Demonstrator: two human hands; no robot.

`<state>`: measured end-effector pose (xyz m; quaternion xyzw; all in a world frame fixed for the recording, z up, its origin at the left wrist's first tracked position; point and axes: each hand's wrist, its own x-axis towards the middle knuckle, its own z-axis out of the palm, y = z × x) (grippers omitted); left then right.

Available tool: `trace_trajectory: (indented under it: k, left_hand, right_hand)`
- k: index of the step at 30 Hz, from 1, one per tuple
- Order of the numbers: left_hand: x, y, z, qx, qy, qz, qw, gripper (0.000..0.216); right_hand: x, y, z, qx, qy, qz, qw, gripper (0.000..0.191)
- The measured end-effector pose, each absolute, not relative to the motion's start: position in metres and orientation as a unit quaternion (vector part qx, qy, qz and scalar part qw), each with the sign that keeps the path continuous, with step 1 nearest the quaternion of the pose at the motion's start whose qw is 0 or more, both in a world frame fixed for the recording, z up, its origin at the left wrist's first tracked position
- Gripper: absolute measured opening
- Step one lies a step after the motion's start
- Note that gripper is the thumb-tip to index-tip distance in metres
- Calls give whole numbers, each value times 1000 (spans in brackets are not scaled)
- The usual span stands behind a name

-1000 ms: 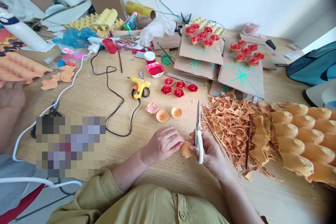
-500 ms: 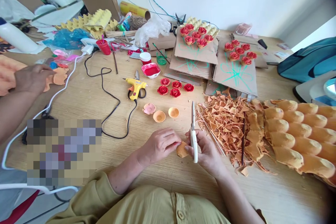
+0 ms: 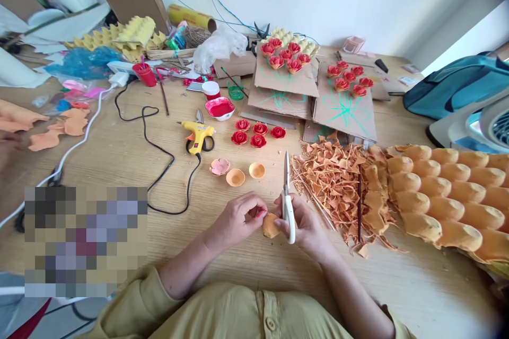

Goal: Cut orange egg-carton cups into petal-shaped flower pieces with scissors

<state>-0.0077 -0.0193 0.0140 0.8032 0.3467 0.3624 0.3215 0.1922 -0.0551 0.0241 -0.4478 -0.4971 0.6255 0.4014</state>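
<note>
My right hand [image 3: 305, 225] is closed around white-handled scissors [image 3: 289, 211], whose blades point away from me and look shut. Its thumb also presses against a small orange egg-carton cup [image 3: 270, 226]. At the upper left edge of that cup, my left hand [image 3: 240, 218] has its fingertips pinched together. Just beyond my hands stand two orange cups [image 3: 235, 177] and a pink petal-cut cup [image 3: 220, 167]. Several red paper roses [image 3: 258, 141] sit behind those.
Orange scraps [image 3: 330, 185] are heaped to the right, beside a large orange egg carton [image 3: 449, 190]. A yellow glue gun [image 3: 198, 135] with a black cord lies left of centre. Behind are a red paint dish [image 3: 220, 109] and cardboard sheets [image 3: 345, 114] bearing roses. A co-worker's blurred hand [image 3: 7, 151] is far left.
The co-worker's hand has drawn back to the left edge, leaving orange pieces on the table. My left fingers have curled more at the cup. The whole view has shifted slightly right.
</note>
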Motion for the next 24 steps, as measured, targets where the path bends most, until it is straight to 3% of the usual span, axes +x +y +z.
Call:
trace_trajectory:
  k: [8,17,24]
  left_hand:
    - [-11,-17,18,784,324,378,372,6]
    - [-12,-21,15,803,333,368,330,12]
    - [-10,-19,20,748,359,369,420,14]
  right_hand:
    - [194,-54,25,-446,-498,624,406,36]
    - [192,-55,32,-443,-489,632,407,38]
    - [193,-55,29,-447,-489,631,404,41]
